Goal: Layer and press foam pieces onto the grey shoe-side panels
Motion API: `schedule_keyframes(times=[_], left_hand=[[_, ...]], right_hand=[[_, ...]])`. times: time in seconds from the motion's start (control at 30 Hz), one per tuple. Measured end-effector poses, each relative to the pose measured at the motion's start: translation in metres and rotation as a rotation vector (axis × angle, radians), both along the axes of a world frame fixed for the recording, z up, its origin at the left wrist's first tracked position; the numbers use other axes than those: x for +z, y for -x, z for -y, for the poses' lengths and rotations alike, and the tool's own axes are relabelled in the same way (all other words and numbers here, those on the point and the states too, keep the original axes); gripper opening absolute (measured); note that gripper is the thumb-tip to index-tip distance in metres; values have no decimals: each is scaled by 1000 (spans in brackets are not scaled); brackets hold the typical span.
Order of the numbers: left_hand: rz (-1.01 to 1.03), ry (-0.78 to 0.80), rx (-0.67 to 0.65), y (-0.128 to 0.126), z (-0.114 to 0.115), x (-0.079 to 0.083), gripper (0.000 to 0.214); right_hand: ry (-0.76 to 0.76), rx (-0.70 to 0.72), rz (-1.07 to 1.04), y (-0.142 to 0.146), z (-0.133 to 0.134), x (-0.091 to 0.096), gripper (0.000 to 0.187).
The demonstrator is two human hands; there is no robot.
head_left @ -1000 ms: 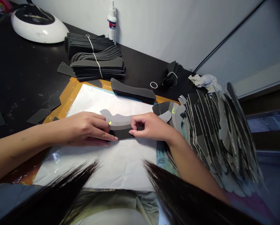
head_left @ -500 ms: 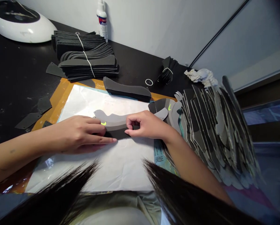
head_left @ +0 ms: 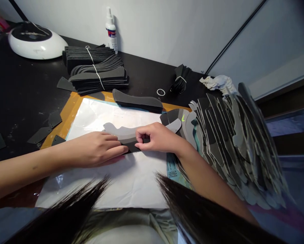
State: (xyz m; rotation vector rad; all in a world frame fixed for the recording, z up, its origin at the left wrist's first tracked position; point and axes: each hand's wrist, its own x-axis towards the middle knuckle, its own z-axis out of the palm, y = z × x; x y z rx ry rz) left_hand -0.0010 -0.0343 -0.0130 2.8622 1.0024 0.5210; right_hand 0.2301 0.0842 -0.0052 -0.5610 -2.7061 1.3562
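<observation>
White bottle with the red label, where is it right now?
In the head view, the white bottle stands upright at the back of the black table, left of centre, by the white wall and just behind the banded stacks of dark cut pieces.

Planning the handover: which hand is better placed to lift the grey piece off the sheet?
Probably the right hand: its fingers are curled over the middle of the grey piece, while the left hand lies flatter, fingertips at the piece's lower edge.
</observation>
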Motion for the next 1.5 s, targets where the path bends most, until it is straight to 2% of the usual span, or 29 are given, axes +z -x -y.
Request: schedule_keyframes(times=[0.1,0.13,0.23,0.33,0.43,0.7,0.93,1.1,1.33,1.5], left_hand=[[-187,-148,23,-16,-5,-2,33],[-215,-176,85,-22,-5,-4,34],[-238,-225,273,-33,-2,-15,33],[-180,-247,338,-34,3,-26,32],[-131,-259,331,-31,4,-28,34],[-141,-282,263,-33,-1,-11,42],[-137,-285,247,-32,0,-14,43],[-142,-284,249,-30,1,-16,39],[-69,-309,101,-24,1,-12,17],[-81,-314,161,-25,1,-10,29]], right_hand=[[1,7,-12,0,0,-1,12],[0,7,-15,0,0,-1,11],[-4,4,-31,0,1,-2,11],[-4,17,-62,-1,0,-1,14],[4,38,-86,-1,-2,-1,16],[-2,72,-110,-1,-5,-3,18],[-3,80,-110,-1,-5,-2,19],[-21,73,-87,-1,-4,-1,20],[-49,71,-30,-1,-2,3,17],[-63,67,5,-2,-2,4,14]])
